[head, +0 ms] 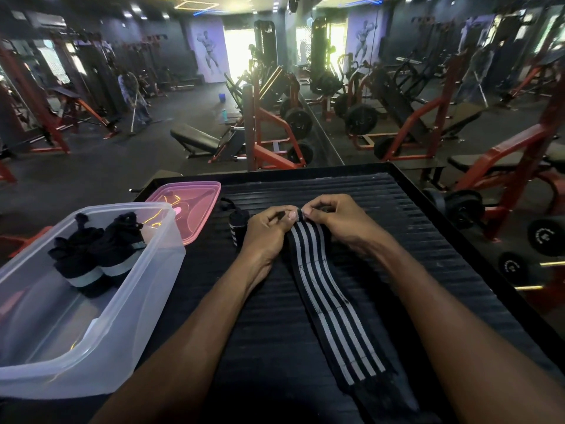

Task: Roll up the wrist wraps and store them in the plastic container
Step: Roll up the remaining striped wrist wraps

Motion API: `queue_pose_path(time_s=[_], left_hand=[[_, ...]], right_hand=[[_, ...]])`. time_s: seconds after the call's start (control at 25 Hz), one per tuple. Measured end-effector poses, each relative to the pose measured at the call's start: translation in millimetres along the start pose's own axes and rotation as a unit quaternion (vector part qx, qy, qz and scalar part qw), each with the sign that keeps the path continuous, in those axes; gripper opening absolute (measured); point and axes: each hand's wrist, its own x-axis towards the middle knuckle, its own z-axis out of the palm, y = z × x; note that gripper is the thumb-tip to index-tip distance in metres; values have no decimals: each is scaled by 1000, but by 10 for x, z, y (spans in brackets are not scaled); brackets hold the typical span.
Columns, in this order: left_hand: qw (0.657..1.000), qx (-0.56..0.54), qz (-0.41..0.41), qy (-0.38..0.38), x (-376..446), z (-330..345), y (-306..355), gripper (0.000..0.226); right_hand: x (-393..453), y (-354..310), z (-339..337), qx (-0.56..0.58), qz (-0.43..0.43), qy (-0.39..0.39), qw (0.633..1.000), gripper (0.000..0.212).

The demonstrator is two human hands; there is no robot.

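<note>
Both hands meet at the far end of a flat wrist wrap (333, 304), the fingers (315, 209) of each curled and clamped on its edge: the left hand (269, 231) pinches the end from the left, the right hand (333, 218) from the right, and the thumbs nearly touch over the first small turn of the roll. The flat wrist wrap is a long black band with four pale grey lengthwise stripes; it runs from the fingertips toward the viewer between the two forearms, curving slightly right, and lies flat on the ribbed black counter (428, 240). Just left of the left hand, on the counter and apart from the fingers, stands one rolled wrist wrap (238, 225), black with short white stripes near its base and a cord loop trailing behind it. Farther left sits a clear plastic container (128, 307), open, holding two rolled wraps (94, 255) side by side, each black with a pale band. Count: one wrap being rolled, one rolled on the counter, two rolled in the container, four in all. Behind the container lies one pink translucent lid (195, 206). Beyond the counter, red-framed gym machines (272, 130) and a distant person (134, 96) are visible.
</note>
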Motion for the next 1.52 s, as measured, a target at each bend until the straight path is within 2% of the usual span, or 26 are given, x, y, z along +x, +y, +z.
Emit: queue_pose_path(time_s=[0.16,0.28,0.56,0.72,0.84,0.96,1.04,1.12,1.24,1.32,1.4,1.44,1.52], left_hand=[[999,-12,-39,-24,-30,49,26,24],[998,-20,-46,-43,-56,63,39,23],[1000,-8,-7,-5,-42,8,57,14],[998,-21,-45,-31,-62,40,62,18],[998,-23,-50,-17,-40,36,45,17],[1000,-17,1,3,-40,19,53,11],[1000,-12,17,4,-39,14,62,16],[999,-31,-10,-8,-35,29,66,18],[996,-57,-67,-20,-39,46,56,22],[998,-24,-54,-7,-38,34,43,17],[1000,-2,-26,0,-35,16,35,11],[1000,1,-14,1,-39,11,35,10],[1000,4,3,4,-48,14,42,11]], right_hand=[[1,8,-2,-41,-59,42,997,8],[12,28,-10,-40,-81,52,995,10],[20,4,26,-48,-44,27,998,17],[18,20,19,-63,-78,45,994,10],[19,38,20,-42,-101,38,993,9],[13,22,26,9,-55,24,998,10],[21,19,30,6,-40,24,999,11],[16,14,26,2,-55,43,998,10],[18,16,18,12,-61,49,997,19],[22,15,23,29,-39,23,999,22],[8,-8,19,45,-6,-2,999,13],[2,-19,10,27,8,-7,1000,9],[23,1,-2,-49,7,-2,999,14]])
